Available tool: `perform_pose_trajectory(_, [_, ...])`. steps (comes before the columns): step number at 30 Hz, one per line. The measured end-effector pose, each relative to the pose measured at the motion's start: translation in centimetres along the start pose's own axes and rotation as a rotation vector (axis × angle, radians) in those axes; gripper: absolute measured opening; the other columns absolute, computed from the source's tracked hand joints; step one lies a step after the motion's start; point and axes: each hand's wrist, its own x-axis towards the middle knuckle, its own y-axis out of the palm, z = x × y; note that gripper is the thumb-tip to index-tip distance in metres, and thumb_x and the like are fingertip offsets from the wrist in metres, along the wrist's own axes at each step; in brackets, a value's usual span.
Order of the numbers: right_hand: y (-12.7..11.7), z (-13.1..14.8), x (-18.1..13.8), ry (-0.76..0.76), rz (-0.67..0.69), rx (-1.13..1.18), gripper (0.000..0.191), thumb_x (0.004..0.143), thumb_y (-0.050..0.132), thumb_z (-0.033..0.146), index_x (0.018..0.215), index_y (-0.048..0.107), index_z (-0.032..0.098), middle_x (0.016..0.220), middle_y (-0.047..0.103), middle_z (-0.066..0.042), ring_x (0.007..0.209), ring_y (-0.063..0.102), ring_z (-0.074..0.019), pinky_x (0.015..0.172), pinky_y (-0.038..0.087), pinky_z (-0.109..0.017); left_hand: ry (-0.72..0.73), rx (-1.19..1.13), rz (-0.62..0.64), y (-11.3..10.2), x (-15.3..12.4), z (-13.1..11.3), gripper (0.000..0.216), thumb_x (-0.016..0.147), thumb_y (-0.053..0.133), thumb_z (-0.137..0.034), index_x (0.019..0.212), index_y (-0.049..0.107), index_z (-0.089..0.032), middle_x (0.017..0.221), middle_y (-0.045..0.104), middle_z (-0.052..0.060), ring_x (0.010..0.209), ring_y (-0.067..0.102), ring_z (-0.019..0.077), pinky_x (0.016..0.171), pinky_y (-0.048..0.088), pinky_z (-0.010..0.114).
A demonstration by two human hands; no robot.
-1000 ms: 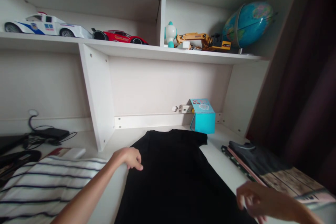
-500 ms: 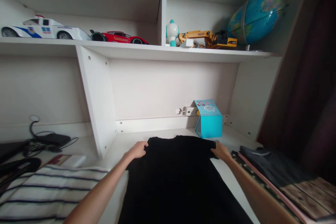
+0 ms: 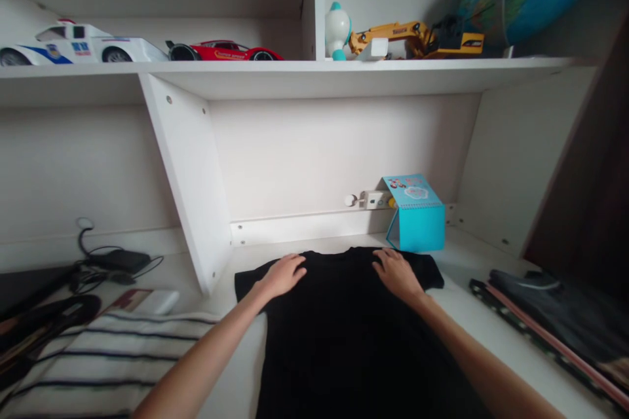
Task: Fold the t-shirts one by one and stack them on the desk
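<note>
The left hand (image 3: pixel 285 273) at 11 o'clock and the right hand (image 3: pixel 396 273) at 1 o'clock rest palm-down, grip released, fingers loosely bent, on the shoulders of a black short-sleeved cloth shirt (image 3: pixel 339 340), apparently keeping it flat. The shirt lies spread on the white worktop (image 3: pixel 240 353), neckline at 12. White dark-striped fabric (image 3: pixel 113 360) at 9 and stacked folded garments (image 3: pixel 545 314) at 3 lie apart, presumably leaving it room.

On the white desk (image 3: pixel 464 298) before me, striped cloth (image 3: pixel 113 353) lies left of the black shirt (image 3: pixel 354 327), folded clothes (image 3: pixel 545 308) right, a calendar (image 3: pixel 422 228) behind.
</note>
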Motion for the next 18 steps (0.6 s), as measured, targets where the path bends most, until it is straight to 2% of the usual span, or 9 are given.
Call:
perform_pose_trajectory(2, [1.4,2.0,-0.7,-0.059,0.098,0.015,0.050,0.087,0.033,0.050,0.131,0.039,0.027,0.138,0.035,-0.009,0.126,0.031,-0.0297,0.095,0.030,-0.048,0.108,-0.021,0.124,1.8,-0.2,-0.7,0.059,0.084,0.026,-0.062,0.136,0.029,-0.035,0.147,0.021,0.002,0.134,0.014,0.0288,0.103,0.015,0.052])
perform_pose_trajectory(3, [2.0,2.6,-0.9,-0.071,0.141,0.018,0.053,0.086,0.032,0.056,0.132,0.037,0.031,0.141,0.032,-0.007,0.128,0.028,-0.0317,0.095,0.029,-0.053,0.100,-0.019,0.151,2.4,-0.3,-0.6,0.063,0.082,0.022,-0.066,0.138,0.023,-0.035,0.149,0.013,0.002,0.135,0.006,0.0311,0.102,0.010,0.058])
perform_pose_trajectory(5, [2.8,3.0,-0.9,-0.077,0.202,0.016,0.056,0.085,0.028,0.060,0.135,0.031,0.035,0.144,0.026,-0.005,0.131,0.020,-0.0327,0.096,0.023,-0.058,0.022,0.001,0.133,3.0,-0.2,0.1,0.068,0.080,0.016,-0.070,0.139,0.016,-0.035,0.149,0.005,0.002,0.134,-0.002,0.0325,0.101,0.005,0.061])
perform_pose_trajectory(9, [2.3,3.7,0.1,-0.080,0.257,0.009,0.054,0.088,0.026,0.056,0.137,0.026,0.034,0.146,0.022,-0.004,0.133,0.013,-0.0287,0.101,0.015,-0.056,-0.041,0.021,0.091,3.1,0.4,1.4,0.074,0.077,0.013,-0.074,0.140,0.013,-0.035,0.149,0.004,0.003,0.134,-0.003,0.0334,0.102,0.004,0.058])
perform_pose_trajectory(12, [0.7,6.5,-1.0,-0.081,0.246,0.002,0.061,0.088,0.026,0.056,0.139,0.026,0.023,0.147,0.016,-0.012,0.134,0.008,-0.0317,0.101,0.011,-0.059,-0.064,0.047,0.069,3.3,0.7,1.4,0.075,0.077,0.013,-0.074,0.140,0.013,-0.035,0.149,0.006,0.003,0.134,-0.003,0.0346,0.102,0.005,0.059])
perform_pose_trajectory(14, [-0.1,9.3,-3.8,-0.210,0.260,0.041,0.066,0.086,0.027,0.058,0.140,0.022,0.019,0.147,0.012,-0.014,0.134,0.004,-0.0309,0.102,0.009,-0.057,-0.077,0.073,0.051,3.5,0.8,1.3,0.074,0.077,0.013,-0.074,0.140,0.015,-0.034,0.149,0.007,0.003,0.134,-0.001,0.0351,0.102,0.005,0.059])
perform_pose_trajectory(16, [-0.1,11.9,-8.0,-0.471,0.319,0.138,0.067,0.086,0.027,0.059,0.141,0.017,0.021,0.147,0.010,-0.013,0.134,0.004,-0.0307,0.103,0.011,-0.058,-0.079,0.086,0.048,3.5,0.7,1.1,0.074,0.077,0.014,-0.074,0.140,0.016,-0.035,0.149,0.008,0.003,0.134,-0.001,0.0353,0.102,0.006,0.059])
perform_pose_trajectory(18, [1.0,13.8,-12.8,-0.709,0.359,0.238,0.062,0.088,0.029,0.055,0.141,0.014,0.027,0.147,0.009,-0.011,0.133,0.003,-0.0343,0.100,0.013,-0.063,-0.070,0.075,0.066,3.4,0.7,1.2,0.075,0.076,0.015,-0.074,0.140,0.016,-0.035,0.149,0.007,0.003,0.134,-0.001,0.0352,0.102,0.005,0.059])
